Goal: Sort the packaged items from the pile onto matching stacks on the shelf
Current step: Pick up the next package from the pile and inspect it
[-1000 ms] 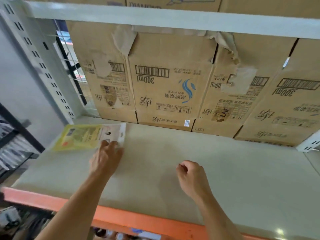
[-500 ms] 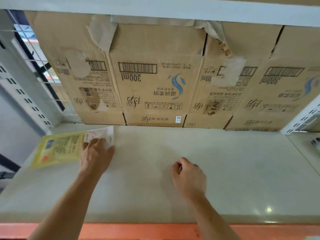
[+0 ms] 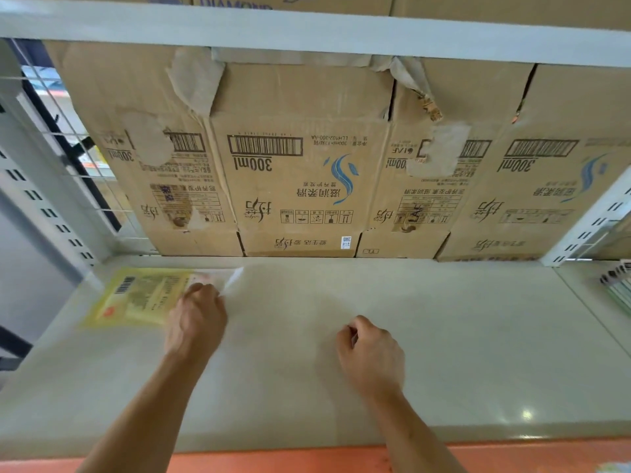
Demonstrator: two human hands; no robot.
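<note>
The yellow packet (image 3: 136, 297) lies flat on the shelf (image 3: 444, 336), just in front of the leftmost of the cartons (image 3: 300, 165) that line the back. The left hand (image 3: 196, 319) has its fingers laid on top of the packet's right end, pressing down rather than wrapping it; motion blur hides whether the thumb is tucked under the edge. The clear flap beside those fingers lifts a little. The right hand (image 3: 370, 356) is curled into a loose fist with nothing visible in it, resting on the shelf in front of the middle cartons and well apart from the packet. This looks like the placing step, and to do it well I would keep the fingers flat, square the packet to the carton fronts so later ones stack true, smooth the flap, then lift straight off without dragging. No matching stack is under it, so it seems to start one. The cartons stand closed, printed upside down with "300ml"; their contents are hidden. Right of the cartons, beyond the upright, some silvery packs (image 3: 618, 288) sit on the neighbouring shelf.
</note>
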